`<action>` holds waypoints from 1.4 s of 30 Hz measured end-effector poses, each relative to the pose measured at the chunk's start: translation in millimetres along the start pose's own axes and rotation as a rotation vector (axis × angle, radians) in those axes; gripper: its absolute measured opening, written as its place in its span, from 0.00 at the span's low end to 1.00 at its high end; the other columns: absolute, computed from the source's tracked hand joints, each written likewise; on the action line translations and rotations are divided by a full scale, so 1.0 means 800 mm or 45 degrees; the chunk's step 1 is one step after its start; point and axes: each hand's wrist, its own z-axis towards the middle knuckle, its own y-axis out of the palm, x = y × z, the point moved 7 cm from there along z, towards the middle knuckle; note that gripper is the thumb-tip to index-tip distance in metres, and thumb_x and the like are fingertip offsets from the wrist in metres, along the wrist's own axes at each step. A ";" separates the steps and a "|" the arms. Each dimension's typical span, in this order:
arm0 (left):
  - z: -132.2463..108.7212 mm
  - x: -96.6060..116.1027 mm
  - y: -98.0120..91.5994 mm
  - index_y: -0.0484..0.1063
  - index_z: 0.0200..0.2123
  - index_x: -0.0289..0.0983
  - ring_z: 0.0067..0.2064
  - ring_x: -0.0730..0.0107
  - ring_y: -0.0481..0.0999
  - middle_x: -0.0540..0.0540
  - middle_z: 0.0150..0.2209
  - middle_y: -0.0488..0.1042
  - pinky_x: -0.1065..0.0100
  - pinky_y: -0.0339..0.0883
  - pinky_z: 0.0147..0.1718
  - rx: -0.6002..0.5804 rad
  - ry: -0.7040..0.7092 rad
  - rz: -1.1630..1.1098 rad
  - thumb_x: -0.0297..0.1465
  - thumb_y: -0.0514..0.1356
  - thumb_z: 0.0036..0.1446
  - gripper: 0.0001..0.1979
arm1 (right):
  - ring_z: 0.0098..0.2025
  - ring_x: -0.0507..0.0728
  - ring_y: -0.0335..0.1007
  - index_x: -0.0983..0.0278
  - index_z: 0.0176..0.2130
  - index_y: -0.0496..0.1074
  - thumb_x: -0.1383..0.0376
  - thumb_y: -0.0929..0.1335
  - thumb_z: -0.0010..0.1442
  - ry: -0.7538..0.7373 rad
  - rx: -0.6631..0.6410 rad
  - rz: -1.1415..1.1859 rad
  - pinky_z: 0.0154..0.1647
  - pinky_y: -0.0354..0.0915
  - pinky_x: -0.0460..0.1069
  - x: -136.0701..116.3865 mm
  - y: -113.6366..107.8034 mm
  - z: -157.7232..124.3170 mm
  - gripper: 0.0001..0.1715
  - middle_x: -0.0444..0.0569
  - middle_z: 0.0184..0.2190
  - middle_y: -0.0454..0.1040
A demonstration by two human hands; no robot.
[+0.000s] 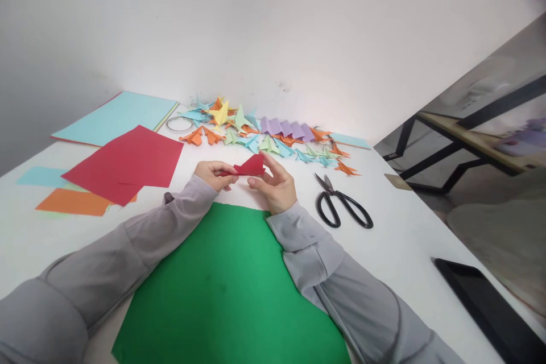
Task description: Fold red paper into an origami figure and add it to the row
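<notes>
Two hands, one red folded paper piece (251,166), held just above the white counter (405,239) past the far edge of the green sheet (230,290).
Left hand (215,173): fingers closed, pinching the piece's left end.
Right hand (277,187): thumb and fingers grip its right end.

Flat sheets:
- 1 green, under both forearms
- 1 red (128,162), left
- 1 orange (74,202), partly under the red
- 1 large light blue (115,116), far left

1 pair of black scissors (341,205), just right of the right hand, blades shut.
1 thin ring (180,123).
1 purple pleated strip (288,128) in the pile of folded figures (239,125). Well over ten, exact count unclear.
1 black tablet (490,307) near the right edge.
</notes>
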 end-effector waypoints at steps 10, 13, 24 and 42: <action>-0.001 -0.006 0.005 0.74 0.23 0.31 0.19 0.75 0.71 0.51 0.17 0.72 0.73 0.67 0.20 -0.104 0.002 0.051 0.25 0.66 0.33 0.08 | 0.36 0.56 0.71 0.63 0.30 0.77 0.64 0.75 0.38 -0.050 -0.160 -0.270 0.39 0.67 0.51 0.000 0.014 -0.001 0.14 0.49 0.32 0.76; -0.004 -0.007 0.011 0.73 0.23 0.30 0.17 0.75 0.71 0.50 0.16 0.72 0.73 0.67 0.19 -0.178 -0.024 -0.013 0.25 0.67 0.33 0.09 | 0.24 0.52 0.69 0.66 0.24 0.76 0.62 0.75 0.38 0.053 -0.099 -0.352 0.27 0.65 0.48 0.006 0.009 -0.001 0.11 0.46 0.21 0.74; -0.008 -0.003 0.015 0.72 0.24 0.30 0.14 0.76 0.69 0.52 0.12 0.70 0.74 0.66 0.15 -0.221 -0.092 -0.073 0.29 0.69 0.33 0.12 | 0.14 0.48 0.64 0.67 0.27 0.76 0.62 0.75 0.39 0.248 -0.120 -0.115 0.15 0.62 0.43 0.015 0.011 -0.004 0.13 0.42 0.12 0.70; -0.008 -0.012 0.026 0.71 0.23 0.27 0.15 0.69 0.71 0.45 0.15 0.73 0.69 0.68 0.15 -0.299 -0.457 -0.302 0.17 0.62 0.38 0.05 | 0.16 0.50 0.68 0.67 0.26 0.76 0.63 0.74 0.40 0.325 -0.151 0.002 0.15 0.63 0.43 0.017 0.014 -0.005 0.11 0.47 0.19 0.76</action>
